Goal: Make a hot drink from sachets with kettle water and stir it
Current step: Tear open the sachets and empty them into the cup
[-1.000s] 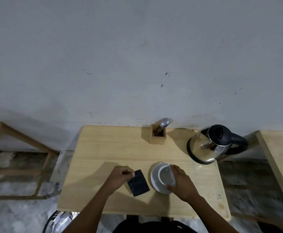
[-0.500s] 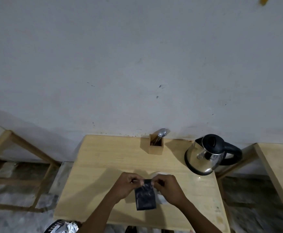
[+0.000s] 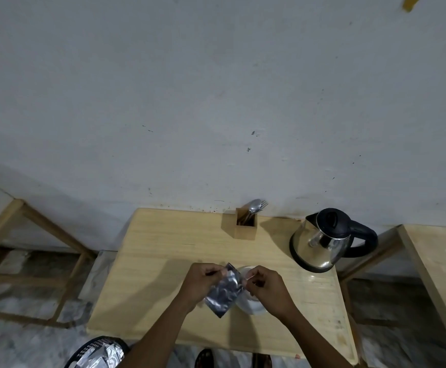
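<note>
left hand: raised over the table, thumb and forefinger pinched on the sachet top corner, forearm running in from 6 o'clock | right hand: level with the left, at its 3 o'clock, fingertips pinched at the sachet's other top corner, knuckles up, forearm from 5 o'clock

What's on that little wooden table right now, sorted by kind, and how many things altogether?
Kettles: 1, steel kettle
Cutlery holders: 1, wooden holder
Cutlery: at least 2, spoon and fork
Sachets: 1, foil sachet, pinched by left hand and right hand
Cups: 1, white cup, partly hidden
Total: at least 6
</note>
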